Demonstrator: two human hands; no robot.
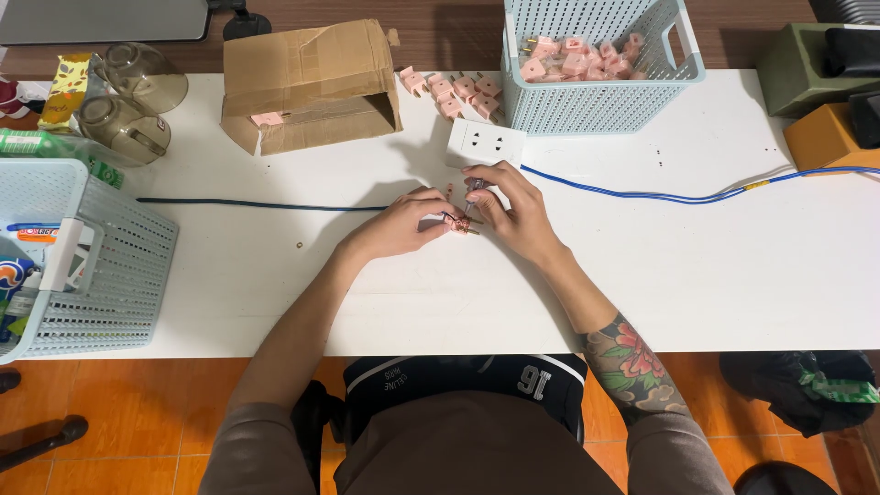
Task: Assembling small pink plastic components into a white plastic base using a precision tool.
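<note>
Both hands together at mid-table: left hand [399, 225] pinching a small pink plug adapter [457, 223], fingertips closed on it. Right hand [515, 209] curled over a slim screwdriver [474, 191], tip down at the adapter. Just behind, white socket block [484, 142] with blue cable [642, 194]; beyond, basket [596, 105] of pink adapters.

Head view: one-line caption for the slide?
Both hands, left hand and right hand, pinch a small pink plug on a white table near a white socket block.
</note>
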